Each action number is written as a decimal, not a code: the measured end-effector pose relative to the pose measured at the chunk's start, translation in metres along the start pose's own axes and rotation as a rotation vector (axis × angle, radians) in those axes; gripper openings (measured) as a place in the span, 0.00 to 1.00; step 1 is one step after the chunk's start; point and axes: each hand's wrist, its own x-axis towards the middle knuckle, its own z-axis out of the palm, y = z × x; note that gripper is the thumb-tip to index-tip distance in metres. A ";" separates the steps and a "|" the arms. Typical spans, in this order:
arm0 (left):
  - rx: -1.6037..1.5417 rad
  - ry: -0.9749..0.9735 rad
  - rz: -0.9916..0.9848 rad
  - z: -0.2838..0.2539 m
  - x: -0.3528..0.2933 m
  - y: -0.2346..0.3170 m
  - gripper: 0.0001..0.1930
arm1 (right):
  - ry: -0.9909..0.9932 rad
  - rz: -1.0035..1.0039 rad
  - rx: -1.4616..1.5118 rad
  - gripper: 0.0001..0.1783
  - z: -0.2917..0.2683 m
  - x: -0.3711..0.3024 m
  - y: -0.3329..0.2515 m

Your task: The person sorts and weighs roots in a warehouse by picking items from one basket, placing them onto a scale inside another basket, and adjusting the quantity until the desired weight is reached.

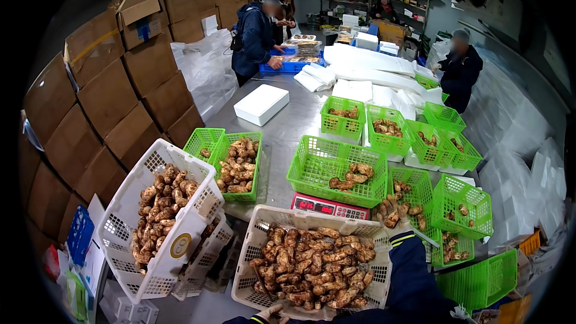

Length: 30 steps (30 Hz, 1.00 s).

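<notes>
Left hand (271,312) grips near rim of white slotted plastic crate (258,246) of brown knobbly roots (315,264); right hand (393,219), apparently clamped on 1 root, over green mesh basket (420,189); crate's long axis runs left-right.

A crate of mushrooms (312,264) sits at the lower centre of the frame, with a weighing scale (324,206) just behind it on the table (288,126). A basket (336,171) stands behind the scale. A second mushroom crate (165,222) lies tilted at lower left. Stacked cardboard boxes (114,96) fill the upper left.
</notes>
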 end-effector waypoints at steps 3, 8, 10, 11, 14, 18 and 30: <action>0.029 -0.023 -0.005 -0.008 0.012 0.001 0.19 | -0.001 -0.003 -0.019 0.34 0.002 -0.002 -0.002; 0.043 -0.039 -0.002 -0.007 0.019 0.001 0.19 | 0.043 -0.010 -0.028 0.31 0.005 -0.002 -0.006; 0.041 -0.037 0.001 -0.008 0.018 0.000 0.19 | 0.066 -0.009 -0.025 0.31 0.006 -0.003 -0.004; 0.041 -0.036 0.000 -0.009 0.018 -0.001 0.19 | 0.061 -0.008 -0.022 0.31 0.006 -0.003 -0.002; 0.051 -0.045 0.016 -0.005 0.019 0.002 0.20 | 0.115 0.011 -0.044 0.30 -0.006 -0.006 -0.010; 0.067 -0.048 0.035 -0.008 0.017 0.002 0.20 | 0.119 0.008 -0.065 0.28 -0.017 -0.008 -0.006; 0.293 -0.072 0.237 0.007 -0.017 0.005 0.22 | 0.194 0.023 0.049 0.30 -0.023 -0.008 -0.004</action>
